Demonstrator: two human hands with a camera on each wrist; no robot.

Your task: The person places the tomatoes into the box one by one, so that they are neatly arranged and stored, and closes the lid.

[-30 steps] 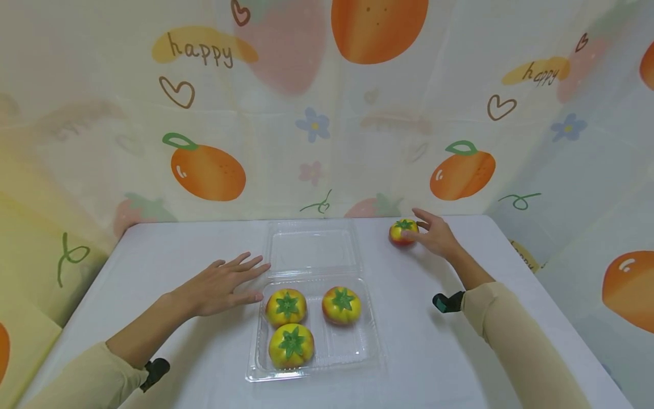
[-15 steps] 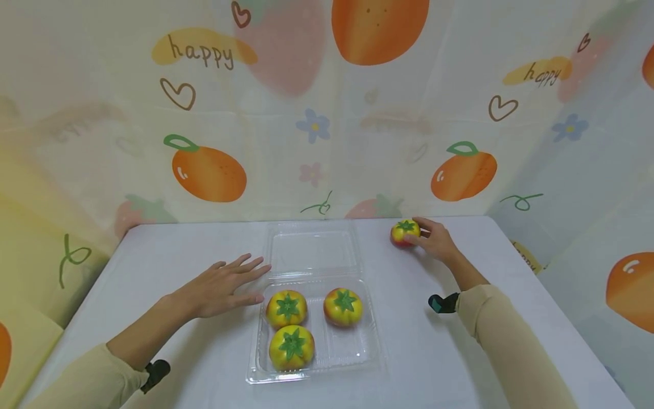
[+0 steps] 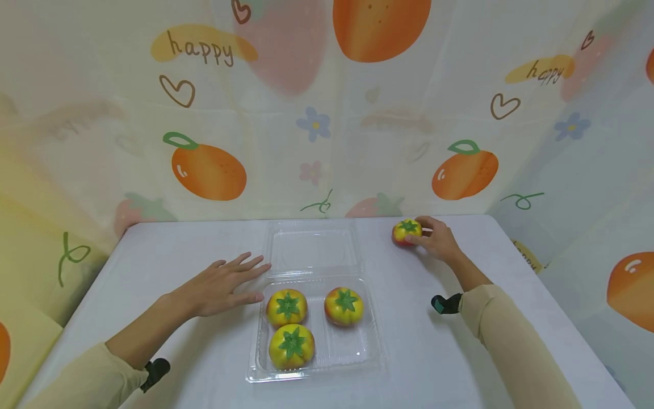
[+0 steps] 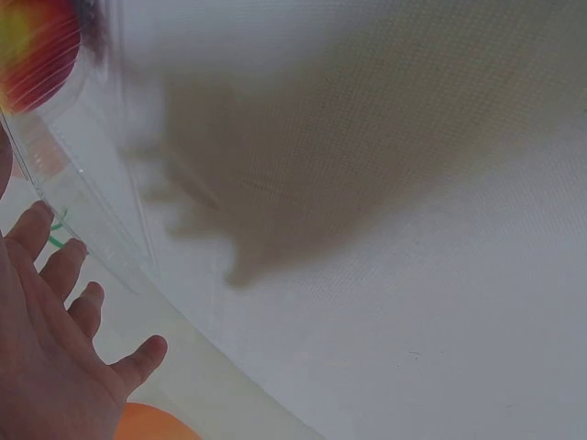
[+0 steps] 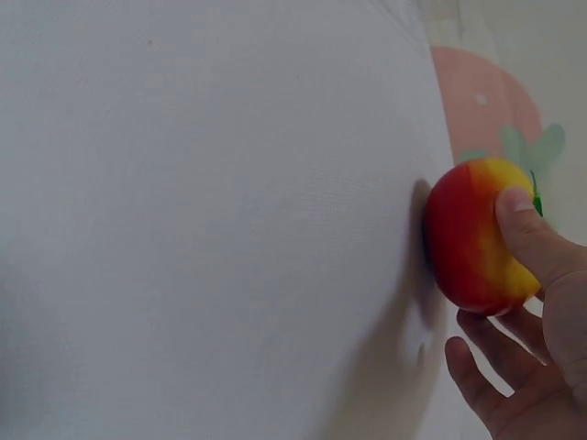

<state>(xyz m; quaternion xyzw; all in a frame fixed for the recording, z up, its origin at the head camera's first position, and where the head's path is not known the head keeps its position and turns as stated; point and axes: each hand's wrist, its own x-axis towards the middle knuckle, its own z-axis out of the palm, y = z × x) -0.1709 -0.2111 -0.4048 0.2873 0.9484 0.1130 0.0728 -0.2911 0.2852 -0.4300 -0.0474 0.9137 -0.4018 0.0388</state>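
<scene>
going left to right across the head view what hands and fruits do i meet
Left hand → two persimmon-like fruits, one behind the other → third persimmon-like fruit → fourth persimmon-like fruit → right hand

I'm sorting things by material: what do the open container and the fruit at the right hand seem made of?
Container: clear, glossy plastic, it seems; the white tabletop shows through, and edges catch highlights.
Fruit: perhaps painted plastic or foam, smooth with a soft sheen; red blends into yellow like paint.

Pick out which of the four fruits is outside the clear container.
The farthest fruit, gripped by the right hand; the other three fruits sit inside the clear container.
</scene>
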